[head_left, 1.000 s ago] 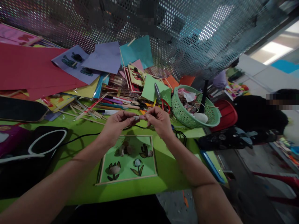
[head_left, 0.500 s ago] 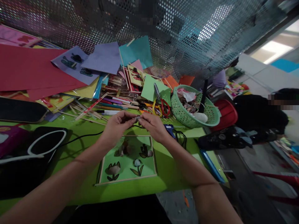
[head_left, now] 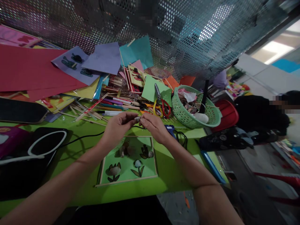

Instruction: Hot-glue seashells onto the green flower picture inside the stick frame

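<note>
Bare table (head_left: 171, 175) strip right of the framed green card (head_left: 148, 173), right forearm (head_left: 185, 162) bounding it; narrower gap along its near side. Far side blocked: left hand (head_left: 117, 126) and right hand (head_left: 154, 126) meet there, black cable (head_left: 84, 136) crossing; scissors (head_left: 159, 95), markers (head_left: 110, 113), sticks (head_left: 93, 106) crowd beyond. Far right, green basket (head_left: 180, 120). Left, black case (head_left: 18, 178).

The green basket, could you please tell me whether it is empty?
Not empty: the green basket visibly holds scraps and a rounded white object.
</note>
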The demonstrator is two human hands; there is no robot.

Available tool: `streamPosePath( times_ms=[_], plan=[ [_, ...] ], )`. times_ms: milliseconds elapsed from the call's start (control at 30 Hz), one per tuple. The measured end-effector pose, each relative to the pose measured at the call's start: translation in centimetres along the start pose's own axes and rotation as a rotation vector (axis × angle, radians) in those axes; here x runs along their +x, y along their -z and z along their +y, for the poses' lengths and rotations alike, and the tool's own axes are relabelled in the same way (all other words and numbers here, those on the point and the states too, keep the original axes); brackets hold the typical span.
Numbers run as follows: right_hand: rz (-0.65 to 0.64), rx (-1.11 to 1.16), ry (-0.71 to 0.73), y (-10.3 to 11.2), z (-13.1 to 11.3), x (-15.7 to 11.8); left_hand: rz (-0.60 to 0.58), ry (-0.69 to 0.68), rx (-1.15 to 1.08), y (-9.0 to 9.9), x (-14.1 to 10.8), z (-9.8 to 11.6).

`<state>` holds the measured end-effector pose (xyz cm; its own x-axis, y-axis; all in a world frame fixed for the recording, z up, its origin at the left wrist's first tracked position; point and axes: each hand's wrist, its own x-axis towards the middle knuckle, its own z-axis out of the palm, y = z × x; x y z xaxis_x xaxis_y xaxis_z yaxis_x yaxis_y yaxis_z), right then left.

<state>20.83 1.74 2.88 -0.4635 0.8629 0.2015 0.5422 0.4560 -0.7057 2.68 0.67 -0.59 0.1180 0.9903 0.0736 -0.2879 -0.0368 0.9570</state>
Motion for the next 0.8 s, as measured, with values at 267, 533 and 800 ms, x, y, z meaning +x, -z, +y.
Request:
streamPosePath(
  times_ms=[267,533,800],
  plan=[
    [0.038,-0.154,0.009,-0.49,0.00,-0.06,0.034,-0.104,0.195,0.15,-0.38,-0.59],
    [0.063,-0.018,-0.028,-0.82,0.41,0.01,0.041,-0.110,0.159,0.08,-0.46,-0.59],
    [0.009,0.195,-0.024,-0.33,0.56,-0.11,0.029,-0.197,0.238,0.17,-0.48,-0.15]
  ],
)
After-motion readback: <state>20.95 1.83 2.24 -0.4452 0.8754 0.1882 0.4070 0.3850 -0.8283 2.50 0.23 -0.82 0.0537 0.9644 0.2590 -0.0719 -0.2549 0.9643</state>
